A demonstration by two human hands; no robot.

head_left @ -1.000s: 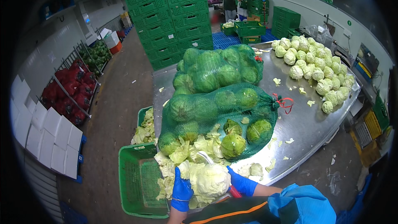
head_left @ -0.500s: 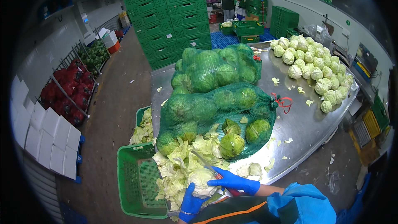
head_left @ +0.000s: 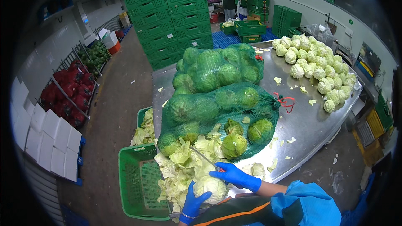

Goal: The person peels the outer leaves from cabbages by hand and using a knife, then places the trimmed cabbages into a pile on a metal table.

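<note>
A pale, stripped cabbage (head_left: 212,189) is at the near edge of the table, with my blue-gloved left hand (head_left: 194,201) wrapped round its left side. My right hand (head_left: 236,176), also gloved in blue, is closed on the red handle of a knife (head_left: 204,157), just above and right of that cabbage. The blade points up and to the left over loose cabbage leaves (head_left: 180,175). Beyond the leaves lies a green mesh bag (head_left: 201,111) of cabbages, with several greener heads (head_left: 234,145) near its lower side.
A second full mesh bag (head_left: 209,69) lies farther back on the metal table (head_left: 293,121). Trimmed cabbages (head_left: 320,65) are heaped at its right. A green crate (head_left: 140,184) stands at the left, near stacked crates (head_left: 167,29). In the back stands another person (head_left: 229,0).
My right hand has lifted off the cabbage and moved up and right with the knife. The cabbage has shifted slightly right, and my left hand has kept hold of it.
</note>
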